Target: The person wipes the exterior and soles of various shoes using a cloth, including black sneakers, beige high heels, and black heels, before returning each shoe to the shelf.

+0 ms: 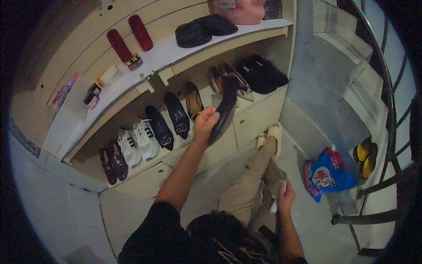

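My left hand (205, 122) grips the edge of a black shoe (225, 114), raised in front of the shoe shelf. Low on the right, my right hand (286, 195) pinches a pale crumpled cloth or tissue (275, 193) beside my leg. Behind the lifted shoe, a pair of metallic pointed shoes (244, 94) is partly hidden. A brown-lined pump (194, 99) stands just left of it. Further left are black pointed flats with round buckles (178, 114), white sneakers with black stripes (145, 137) and dark red loafers (117, 161).
Black shoes (263, 74) fill the shelf's right end. Above, the top board (161, 52) carries dark red brushes (140, 32), a black cap-like item (207, 29) and a pink container (244, 11). A blue bag (328, 175) and yellow slippers (364, 160) sit by the curved stair railing (389, 92).
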Demonstrator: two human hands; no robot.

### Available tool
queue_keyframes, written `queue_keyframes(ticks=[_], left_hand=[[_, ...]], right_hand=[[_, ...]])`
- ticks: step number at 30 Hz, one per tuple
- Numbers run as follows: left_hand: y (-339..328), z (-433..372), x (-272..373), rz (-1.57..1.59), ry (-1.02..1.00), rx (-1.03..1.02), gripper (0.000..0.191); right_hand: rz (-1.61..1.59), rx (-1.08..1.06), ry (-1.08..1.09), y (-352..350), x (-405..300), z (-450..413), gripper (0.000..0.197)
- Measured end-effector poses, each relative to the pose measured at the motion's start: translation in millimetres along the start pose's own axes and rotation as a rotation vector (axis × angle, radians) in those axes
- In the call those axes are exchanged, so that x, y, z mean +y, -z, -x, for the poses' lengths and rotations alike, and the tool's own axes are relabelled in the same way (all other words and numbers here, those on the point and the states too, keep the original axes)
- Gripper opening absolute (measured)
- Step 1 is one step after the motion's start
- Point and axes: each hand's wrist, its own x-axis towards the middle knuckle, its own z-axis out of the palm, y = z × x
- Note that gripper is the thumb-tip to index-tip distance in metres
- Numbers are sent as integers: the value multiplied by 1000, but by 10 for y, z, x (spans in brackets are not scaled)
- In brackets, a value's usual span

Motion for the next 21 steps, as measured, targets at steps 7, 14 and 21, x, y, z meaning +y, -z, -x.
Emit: queue_keyframes(ticks=[7,14,21], left_hand=[[11,975,275,-54,-253,-343,22],[-127,1660,656,-62,-340,-558,22],[-279,1969,758,-374,-506,-679,19]], right_hand=[[-635,-90,-444,209,-330,-54,38],[-729,253,-25,578,-1194,-26,38],[59,121,958,366,-2539,633,30]])
